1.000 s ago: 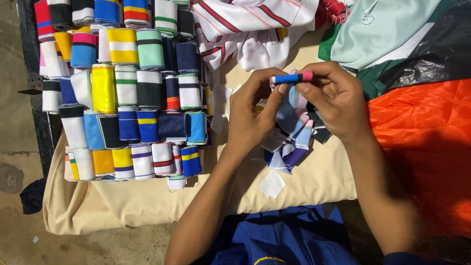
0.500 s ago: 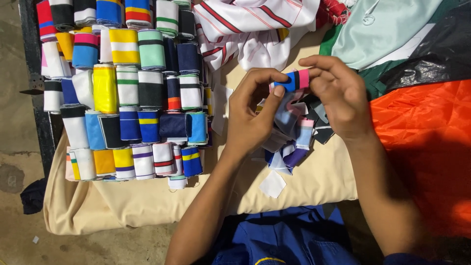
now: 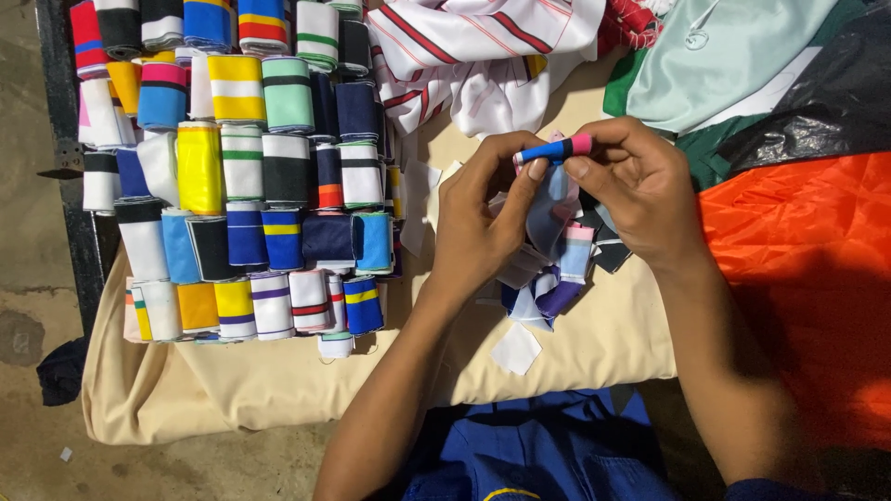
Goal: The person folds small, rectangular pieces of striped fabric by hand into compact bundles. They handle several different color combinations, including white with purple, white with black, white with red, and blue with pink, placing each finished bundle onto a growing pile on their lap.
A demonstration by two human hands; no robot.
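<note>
Centre-right of frame: blue-and-pink striped band pinched at both ends, left hand and right hand fingertips clamped on it, lifted above loose offcuts. Left of frame: folded striped bands ranked on tan cloth.

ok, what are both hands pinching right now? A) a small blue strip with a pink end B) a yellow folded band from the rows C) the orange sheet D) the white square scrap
A: the left hand and right hand meet on a small blue strip with a pink end, held above a pile of fabric scraps.
</note>
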